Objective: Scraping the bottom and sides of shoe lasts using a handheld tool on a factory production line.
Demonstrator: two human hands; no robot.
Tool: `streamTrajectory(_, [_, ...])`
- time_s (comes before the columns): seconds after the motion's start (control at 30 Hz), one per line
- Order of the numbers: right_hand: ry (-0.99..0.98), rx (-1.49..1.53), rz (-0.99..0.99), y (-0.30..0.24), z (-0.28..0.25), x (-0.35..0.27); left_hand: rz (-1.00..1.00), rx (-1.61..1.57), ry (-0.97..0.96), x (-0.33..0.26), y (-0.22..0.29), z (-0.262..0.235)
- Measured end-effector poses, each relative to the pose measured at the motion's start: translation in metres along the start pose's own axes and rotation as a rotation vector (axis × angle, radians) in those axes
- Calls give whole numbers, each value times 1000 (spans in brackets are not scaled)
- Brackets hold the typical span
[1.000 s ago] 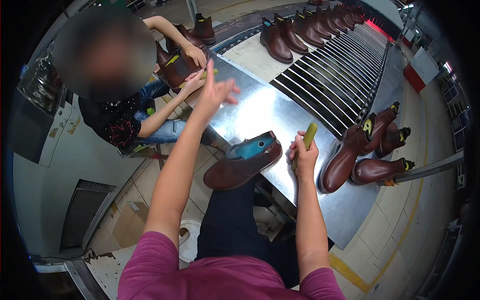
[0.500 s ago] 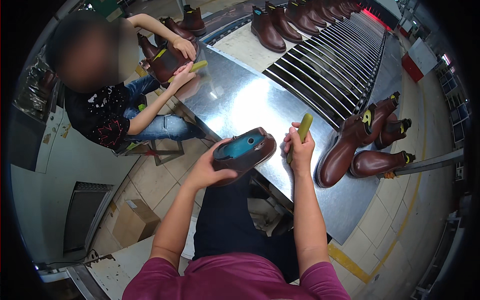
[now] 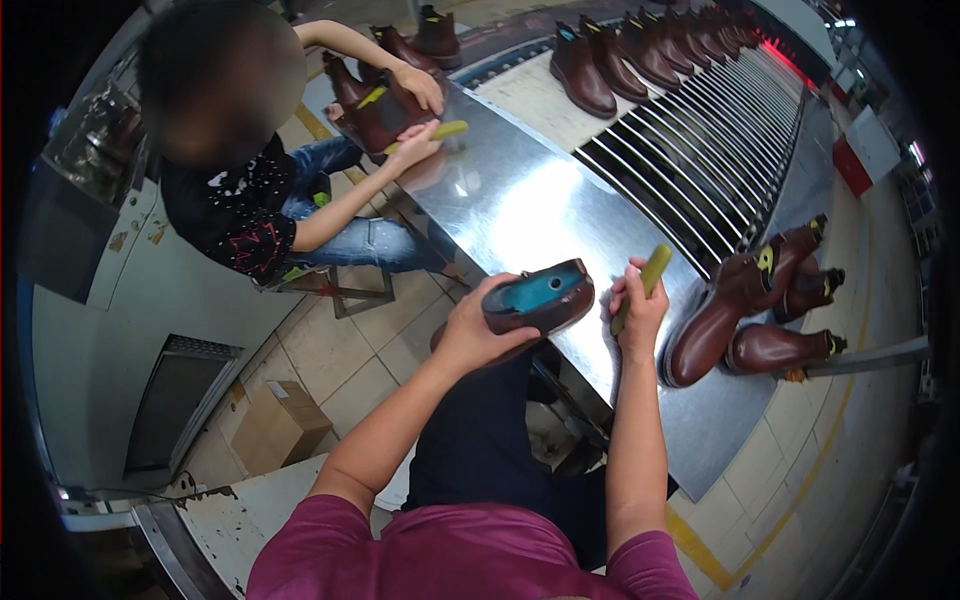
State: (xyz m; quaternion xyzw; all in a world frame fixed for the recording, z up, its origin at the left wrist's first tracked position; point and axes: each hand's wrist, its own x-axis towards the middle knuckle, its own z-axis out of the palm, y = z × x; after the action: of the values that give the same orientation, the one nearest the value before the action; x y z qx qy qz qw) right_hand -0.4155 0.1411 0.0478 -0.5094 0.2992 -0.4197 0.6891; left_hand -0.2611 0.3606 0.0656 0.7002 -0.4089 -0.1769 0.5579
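Observation:
My left hand [image 3: 472, 335] is wrapped round a dark brown leather boot [image 3: 568, 314], held tilted just off the near edge of the metal table [image 3: 500, 215]. Its opening faces up and shows a teal form [image 3: 530, 292] with a round hole. The lower part of the boot is hidden behind my fingers and wrist. To the right of it, my right hand [image 3: 640, 318] grips an olive-green stick [image 3: 655, 268] that points upward, over the tabletop. The stick and the boot are apart.
Several brown boots [image 3: 700, 335] are grouped at the table's right end. Beyond lies a roller conveyor [image 3: 690, 170] beside a row of boots [image 3: 582, 75]. At left, a seated co-worker [image 3: 240, 200] holds a boot and a similar green stick. A cardboard box [image 3: 280, 428] sits on the floor.
The whole view has shifted, so the scene appears further right. The boot in my left hand has tipped slightly, with its opening seen more obliquely. Both hands keep their hold.

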Motion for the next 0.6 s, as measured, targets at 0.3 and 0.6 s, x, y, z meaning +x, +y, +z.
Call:
streamTrajectory(0.3, [81,6,-7,17,-22,14,-309,0,-277,27,40,-16])
streamTrajectory(0.6, [38,122,-53,3,-21,8,-182,17,-442,24,-14,-39])
